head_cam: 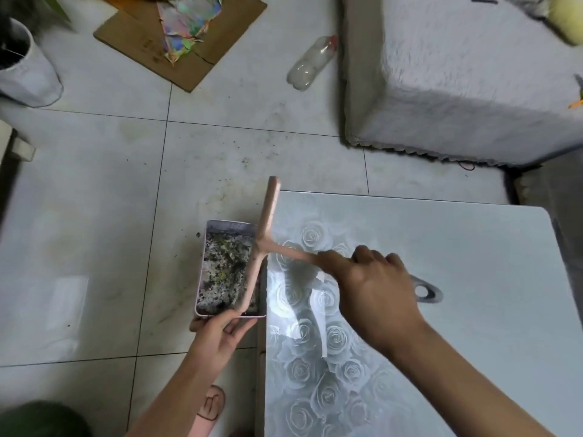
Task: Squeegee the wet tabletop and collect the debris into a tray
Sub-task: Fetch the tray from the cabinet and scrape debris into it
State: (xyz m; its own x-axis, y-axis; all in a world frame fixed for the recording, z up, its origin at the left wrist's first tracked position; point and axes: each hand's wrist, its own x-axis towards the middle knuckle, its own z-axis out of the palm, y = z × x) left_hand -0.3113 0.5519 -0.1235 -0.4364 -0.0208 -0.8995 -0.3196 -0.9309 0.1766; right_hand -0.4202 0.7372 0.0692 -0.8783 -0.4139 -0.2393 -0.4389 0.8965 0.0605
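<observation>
My right hand (373,288) grips the handle of a pink squeegee (265,234) over the left part of the rose-patterned tabletop (441,310). The squeegee's long blade lies along the table's left edge, partly over the tray. A pale pink tray (202,279) holding dark wet debris is held beside and just below that table edge. My left hand (220,332) grips the tray's near end from below. A wet streak shines on the tabletop near the blade.
On the tiled floor (94,216), dark crumbs lie scattered beyond the tray. Further off are cardboard (138,39) with coloured paper, an empty plastic bottle (310,64), a white pot (25,70) and a white furry cover (457,83). A pink slipper (211,405) sits by the table.
</observation>
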